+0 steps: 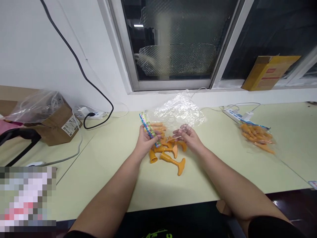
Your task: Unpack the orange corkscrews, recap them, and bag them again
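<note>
My left hand (pixel 145 142) is closed on a clear plastic bag with a colourful header strip (pixel 148 126), thumb laid over the strip. Orange plastic pieces show behind and under that bag. My right hand (pixel 190 138) is pinched closed just right of it, over the pile; what its fingertips hold is too small to make out. Below the hands lie orange T-handled plastic pieces (pixel 174 161) and a short orange cup-shaped piece (pixel 153 156). A large crumpled clear plastic bag (pixel 180 107) lies behind both hands, against the wall.
On the right lies a clear bag of orange pieces (pixel 257 135), by a white power strip (pixel 234 115). A cardboard box (pixel 58 124) stands at the left, near a black cable (pixel 81 71). A yellow carton (pixel 271 73) leans on the window sill.
</note>
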Motion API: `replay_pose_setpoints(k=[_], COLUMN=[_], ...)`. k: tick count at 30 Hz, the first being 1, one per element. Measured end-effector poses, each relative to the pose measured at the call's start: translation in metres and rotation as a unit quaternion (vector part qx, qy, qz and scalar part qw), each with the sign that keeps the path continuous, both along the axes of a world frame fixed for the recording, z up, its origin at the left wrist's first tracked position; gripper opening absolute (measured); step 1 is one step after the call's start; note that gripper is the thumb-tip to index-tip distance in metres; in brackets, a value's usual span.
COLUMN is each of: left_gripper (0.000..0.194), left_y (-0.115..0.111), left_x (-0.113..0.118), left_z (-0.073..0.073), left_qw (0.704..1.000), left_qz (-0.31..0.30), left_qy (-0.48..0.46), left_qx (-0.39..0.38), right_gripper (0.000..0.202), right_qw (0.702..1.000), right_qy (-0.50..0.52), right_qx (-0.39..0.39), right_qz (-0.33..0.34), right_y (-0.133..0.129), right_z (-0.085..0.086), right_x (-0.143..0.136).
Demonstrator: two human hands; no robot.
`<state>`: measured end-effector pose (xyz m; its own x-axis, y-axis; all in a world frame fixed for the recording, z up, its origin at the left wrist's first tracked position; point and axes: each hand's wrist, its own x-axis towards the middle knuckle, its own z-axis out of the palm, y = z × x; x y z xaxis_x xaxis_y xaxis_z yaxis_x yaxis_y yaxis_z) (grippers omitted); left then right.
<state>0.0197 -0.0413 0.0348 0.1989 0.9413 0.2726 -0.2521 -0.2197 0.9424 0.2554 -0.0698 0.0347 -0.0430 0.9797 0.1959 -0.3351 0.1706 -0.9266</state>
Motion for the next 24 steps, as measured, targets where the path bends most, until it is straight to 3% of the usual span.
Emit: replay_pose_setpoints(k=[6,14,17,21,24], left_gripper=[0.082,0.046,0.04,0.053,0.049], left_y=[0.027,0.102,0.131,0.159,0.172], left_x=[-0.027,-0.033,-0.03,-0.032,-0.039], left_z=[0.007,-0.002,-0.003,-0.006,-0.014], left_qw=[0.995,0.983,0.981,0.965,0.924], left_qz=[0.098,0.172,0.174,0.18,0.212], left_qy=[0.012,0.053,0.066,0.185,0.318], left_qx=[-0.003,-0.036,-0.057,-0.046,0.032], right_gripper=[0.042,0.048,0.037,0.018,0.02], right_qw=[0.991,0.978,0.961,0.92,0.902], right_qy=[0.009,-0.118,-0.192,-0.331,-0.381], right_qx=[-0.024,-0.044,-0.036,-0.027,-0.014], right_qz=[-0.129,-0.166,-0.194,-0.21,-0.205], right_y=[0.022,0.087,0.117,0.152,0.168], right_z=[-0.013,-0.033,-0.035,-0.039,-0.043], right_x=[0.03,0.041,0.042,0.043,0.042])
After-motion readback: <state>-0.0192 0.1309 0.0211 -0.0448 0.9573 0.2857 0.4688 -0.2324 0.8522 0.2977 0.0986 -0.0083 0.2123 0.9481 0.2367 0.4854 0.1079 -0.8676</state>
